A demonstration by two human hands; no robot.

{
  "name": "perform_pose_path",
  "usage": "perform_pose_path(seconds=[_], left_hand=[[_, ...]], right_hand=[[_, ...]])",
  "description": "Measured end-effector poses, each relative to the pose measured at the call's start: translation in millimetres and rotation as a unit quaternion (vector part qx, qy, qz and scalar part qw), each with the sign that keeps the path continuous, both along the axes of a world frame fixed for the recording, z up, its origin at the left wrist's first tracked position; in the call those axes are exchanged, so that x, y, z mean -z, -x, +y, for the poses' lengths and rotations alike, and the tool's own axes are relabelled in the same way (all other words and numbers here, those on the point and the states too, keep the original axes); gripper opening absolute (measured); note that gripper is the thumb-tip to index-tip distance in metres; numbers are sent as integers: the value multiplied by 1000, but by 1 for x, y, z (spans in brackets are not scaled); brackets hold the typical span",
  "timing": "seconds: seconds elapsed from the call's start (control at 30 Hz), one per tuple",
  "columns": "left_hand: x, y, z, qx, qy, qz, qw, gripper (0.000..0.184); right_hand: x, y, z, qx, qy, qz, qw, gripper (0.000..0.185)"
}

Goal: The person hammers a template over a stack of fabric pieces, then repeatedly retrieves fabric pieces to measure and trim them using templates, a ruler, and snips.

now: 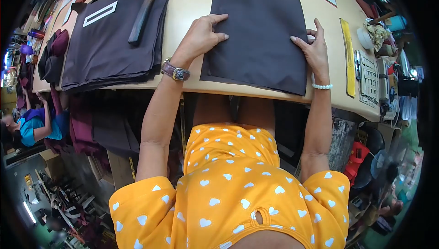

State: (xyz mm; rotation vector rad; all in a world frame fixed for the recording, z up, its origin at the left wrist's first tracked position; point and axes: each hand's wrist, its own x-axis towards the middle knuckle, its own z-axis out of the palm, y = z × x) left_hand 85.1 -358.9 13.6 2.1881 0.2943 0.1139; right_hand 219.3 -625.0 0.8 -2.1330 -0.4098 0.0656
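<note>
A dark cut fabric panel (258,43) lies flat on the pale desk (190,2) directly in front of the person, its lower edge close to the desk's front edge and its top narrowing into a neck-like shape. The left hand (203,38) is open at the panel's left edge, thumb and forefinger well apart and pointing inward over the cloth. The right hand (313,48) is open at the panel's right edge: the thumb tip lies over the cloth, the forefinger extends away, and the other fingers bend beside the edge. A wristwatch (175,71) circles the left wrist, and a pale beaded bracelet (322,86) the right.

To the left of the panel, past a strip of bare desk, sits a stack of similar dark fabric pieces (105,50). On it rest a hammer (142,16), head away from the person, and a white slotted rectangular template (114,5). Further left of the panel is a bundle of maroon and black cloth (55,54), and beyond that a co-worker in a blue top (39,125).

To the right of the panel, past the right hand, lies a yellow ruler (348,57), with a white bowl (364,38) farther right.
</note>
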Motion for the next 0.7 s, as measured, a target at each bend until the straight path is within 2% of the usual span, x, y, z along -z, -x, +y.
perform_pose_path(seconds=[0.07,0.17,0.23,0.7], left_hand=[[-10,9,-2,-1,-2,56,998,42],[1,14,5,35,8,1,999,47],[9,18,8,44,-28,-41,998,50],[5,33,11,76,-27,-23,996,57]], right_hand=[[2,3,3,9,25,-27,999,92],[9,6,6,27,65,-93,993,91],[11,9,7,36,79,-136,987,91],[11,13,10,43,116,-162,979,95]])
